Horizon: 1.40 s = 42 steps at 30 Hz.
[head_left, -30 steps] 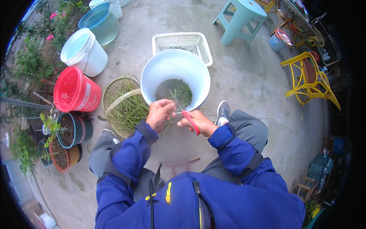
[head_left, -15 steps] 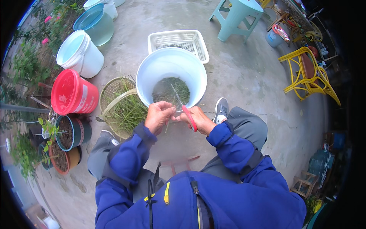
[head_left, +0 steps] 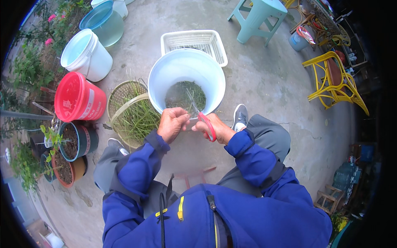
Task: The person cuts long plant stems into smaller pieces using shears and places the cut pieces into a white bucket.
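Over the near rim of a large white bucket (head_left: 158, 78), my left hand (head_left: 173, 125) is closed in a pinch. Whatever lies between its fingertips is too small to make out. My right hand (head_left: 218, 129) grips red-handled scissors (head_left: 202, 117), their blades pointing up and left over the bucket, close to the left fingertips. Short green cuttings (head_left: 194, 91) cover the bucket's bottom. Left of the bucket stands a woven basket (head_left: 113, 101) with an arched handle. Long, thin grass-like stalks (head_left: 140, 120) fill it.
A white plastic basket (head_left: 223, 56) sits behind the bucket. Along the left stand a red pail (head_left: 97, 101), a white pail (head_left: 97, 64), a water-filled tub (head_left: 111, 31) and plant pots (head_left: 92, 140). A pale blue stool (head_left: 248, 27) and a yellow-framed chair (head_left: 320, 78) are at the right.
The stalk hanging below my left hand no longer shows. The scissors' blades have shifted slightly down and right, and my hands stay almost in place.
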### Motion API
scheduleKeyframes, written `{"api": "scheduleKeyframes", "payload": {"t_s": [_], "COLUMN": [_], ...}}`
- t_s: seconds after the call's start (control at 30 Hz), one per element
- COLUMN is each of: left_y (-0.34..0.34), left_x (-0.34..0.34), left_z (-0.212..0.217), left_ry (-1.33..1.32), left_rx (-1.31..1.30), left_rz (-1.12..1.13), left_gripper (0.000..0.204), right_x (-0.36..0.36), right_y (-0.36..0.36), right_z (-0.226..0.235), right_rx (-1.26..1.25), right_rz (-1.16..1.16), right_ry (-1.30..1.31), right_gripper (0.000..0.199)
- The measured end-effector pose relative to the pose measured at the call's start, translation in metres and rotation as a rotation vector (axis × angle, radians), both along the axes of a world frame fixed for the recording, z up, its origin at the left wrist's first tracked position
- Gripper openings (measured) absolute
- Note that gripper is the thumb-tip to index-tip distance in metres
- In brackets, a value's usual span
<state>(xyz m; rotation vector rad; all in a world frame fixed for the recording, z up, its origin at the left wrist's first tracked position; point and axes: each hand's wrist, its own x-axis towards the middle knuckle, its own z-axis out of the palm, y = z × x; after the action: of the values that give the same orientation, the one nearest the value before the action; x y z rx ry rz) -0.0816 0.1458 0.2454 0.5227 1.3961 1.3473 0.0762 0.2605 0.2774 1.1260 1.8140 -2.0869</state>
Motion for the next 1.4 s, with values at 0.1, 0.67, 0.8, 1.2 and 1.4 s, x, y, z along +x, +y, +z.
{"api": "scheduleKeyframes", "payload": {"t_s": [0.1, 0.67, 0.8, 1.2, 1.4], "left_y": [0.001, 0.004, 0.002, 0.000, -0.001], "left_x": [0.001, -0.016, -0.013, 0.006, 0.009], "left_z": [0.001, 0.001, 0.006, 0.008, 0.007], "left_ry": [0.016, -0.215, -0.201, -0.189, 0.017], "left_rx": [-0.015, -0.083, -0.093, -0.123, -0.094], "left_rz": [-0.030, 0.257, 0.194, 0.098, 0.100], "left_gripper": [0.009, 0.015, 0.015, 0.010, 0.011], "right_x": [0.003, 0.000, -0.004, -0.003, -0.002], "right_y": [0.002, -0.008, -0.011, -0.005, -0.002], "right_z": [-0.001, -0.001, 0.009, -0.021, -0.031], "right_rx": [0.016, -0.019, -0.024, 0.077, 0.133], "right_rz": [0.036, 0.011, 0.057, -0.044, -0.062], "right_ry": [-0.026, 0.005, 0.014, -0.003, 0.022], "right_gripper": [0.027, 0.029, 0.031, 0.036, 0.042]}}
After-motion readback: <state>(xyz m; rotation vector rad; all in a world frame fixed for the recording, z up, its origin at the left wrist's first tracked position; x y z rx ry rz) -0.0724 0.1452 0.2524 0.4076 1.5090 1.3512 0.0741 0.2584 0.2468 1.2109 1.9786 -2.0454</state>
